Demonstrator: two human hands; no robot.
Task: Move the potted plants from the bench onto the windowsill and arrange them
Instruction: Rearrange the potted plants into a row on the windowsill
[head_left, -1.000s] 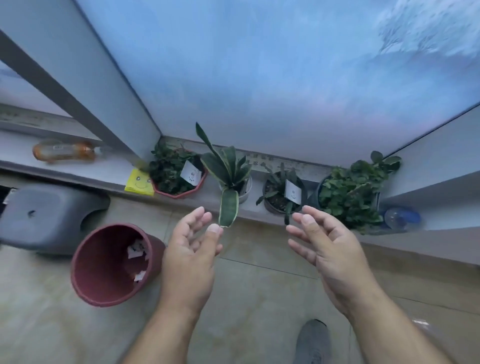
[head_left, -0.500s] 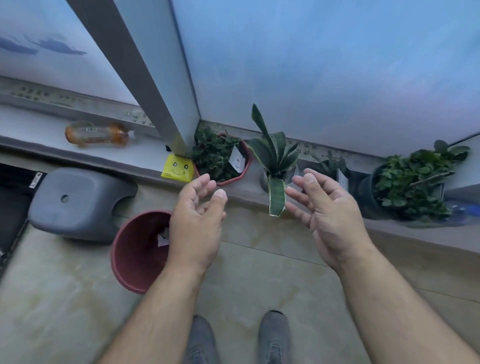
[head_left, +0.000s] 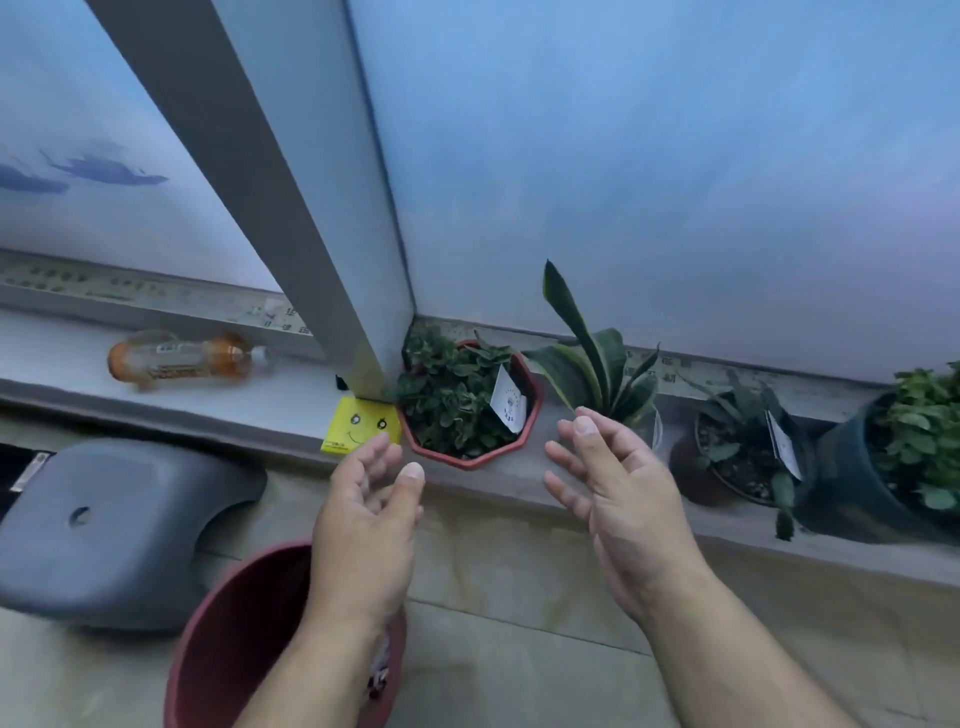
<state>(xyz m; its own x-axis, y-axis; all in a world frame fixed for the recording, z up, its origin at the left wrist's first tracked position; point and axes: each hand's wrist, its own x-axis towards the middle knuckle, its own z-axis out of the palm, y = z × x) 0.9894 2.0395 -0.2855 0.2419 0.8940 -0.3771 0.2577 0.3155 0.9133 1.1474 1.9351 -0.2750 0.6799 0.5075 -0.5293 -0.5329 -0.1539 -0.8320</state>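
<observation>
Several potted plants stand in a row on the grey windowsill (head_left: 498, 486). A red octagonal pot (head_left: 470, 457) with small dark leaves and a white tag sits by the window post. Right of it are a tall sword-leaved plant (head_left: 597, 364), a dark pot with a tagged succulent (head_left: 743, 457) and a black pot with a bushy green plant (head_left: 919, 447). My left hand (head_left: 369, 514) and my right hand (head_left: 618, 493) hover open, palms facing each other, just in front of the red pot and either side of it, touching nothing.
A yellow smiley packet (head_left: 358, 426) and a lying orange bottle (head_left: 182, 358) rest on the sill at left. A grey stool (head_left: 104, 525) and a red bucket (head_left: 234, 644) stand on the tiled floor below my left arm. The window post (head_left: 291, 208) rises behind.
The view has swung left and closer to the sill. Both hands have shifted from in front of the sword-leaved plant to in front of the red pot, still open.
</observation>
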